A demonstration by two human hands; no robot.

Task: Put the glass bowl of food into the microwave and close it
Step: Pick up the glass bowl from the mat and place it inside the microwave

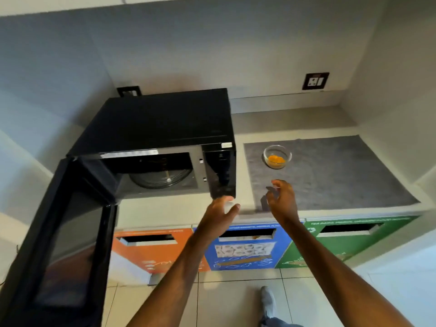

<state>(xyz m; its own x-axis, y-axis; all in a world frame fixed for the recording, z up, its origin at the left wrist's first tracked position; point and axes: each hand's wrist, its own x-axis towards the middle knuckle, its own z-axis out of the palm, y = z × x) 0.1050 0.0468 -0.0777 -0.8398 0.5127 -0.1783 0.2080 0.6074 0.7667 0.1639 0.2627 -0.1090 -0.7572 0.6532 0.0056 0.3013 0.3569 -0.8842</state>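
Glass bowl (277, 156) with orange-yellow food in it sits right of centre in the frame, on a grey mat (330, 171) that covers the right part of the tabletop (238, 208). Left of it stands the black microwave (165, 138), its door (61, 232) swung wide open toward the lower left of the frame, so the round glass plate (160, 179) inside shows. Both hands reach in from the bottom of the frame and neither has hold of anything. Left hand (219, 213) hovers by the microwave's lower right corner, fingers loosely curled and partly open. Right hand (282, 199) is over the near edge of the mat, fingers spread and bent, a little short of the bowl and not touching it. Below the tabletop edge run three bin fronts with slots, orange (153, 246), blue (245, 246) and green (342, 237). A wall socket (315, 80) sits at the upper right of the frame.
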